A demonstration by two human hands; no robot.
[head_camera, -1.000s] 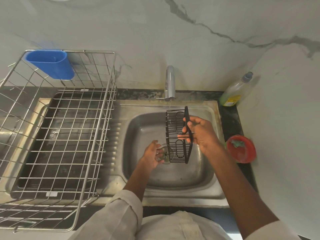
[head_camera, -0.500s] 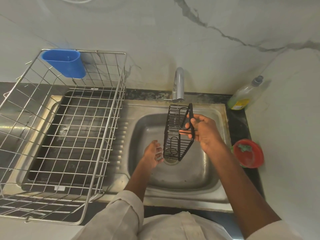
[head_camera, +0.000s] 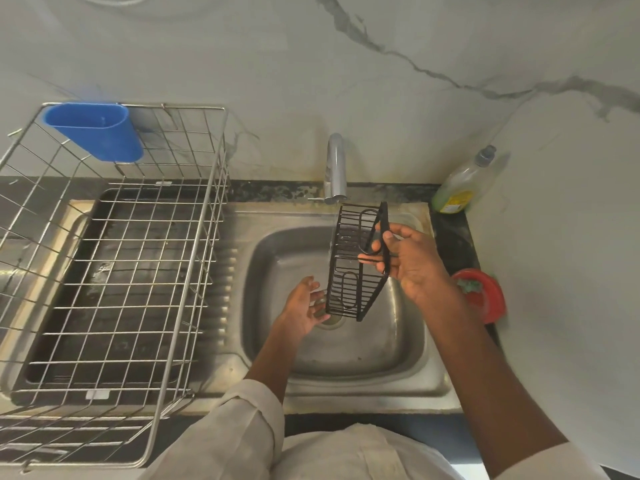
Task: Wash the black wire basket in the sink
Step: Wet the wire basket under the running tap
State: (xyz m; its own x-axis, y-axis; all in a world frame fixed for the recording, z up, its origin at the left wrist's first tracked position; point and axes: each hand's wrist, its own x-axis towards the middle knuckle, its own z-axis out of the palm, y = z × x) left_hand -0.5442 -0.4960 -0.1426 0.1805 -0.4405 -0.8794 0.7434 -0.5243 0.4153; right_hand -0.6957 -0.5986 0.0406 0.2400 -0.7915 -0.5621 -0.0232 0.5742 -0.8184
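Observation:
The black wire basket [head_camera: 349, 268] hangs on edge over the steel sink [head_camera: 391, 351], under the tap [head_camera: 336, 168], with a thin stream of water running down its left side. My right hand [head_camera: 412, 261] grips the basket's rim, fingers curled round the black frame. My left hand [head_camera: 304, 306] is held palm-up with relaxed fingers just left of the basket's lower end, above the drain; whether it touches the wires I cannot tell.
A large steel wire dish rack [head_camera: 114, 271] stands on the drainboard to the left, with a blue plastic cup [head_camera: 97, 129] hooked on its back rim. A dish soap bottle [head_camera: 464, 185] and a red dish [head_camera: 485, 296] holding a green scrubber sit right of the sink.
My right hand has lifted the basket up toward the tap and into the water stream. My left hand let go of a small item and now lies with fingers relaxed beside the basket.

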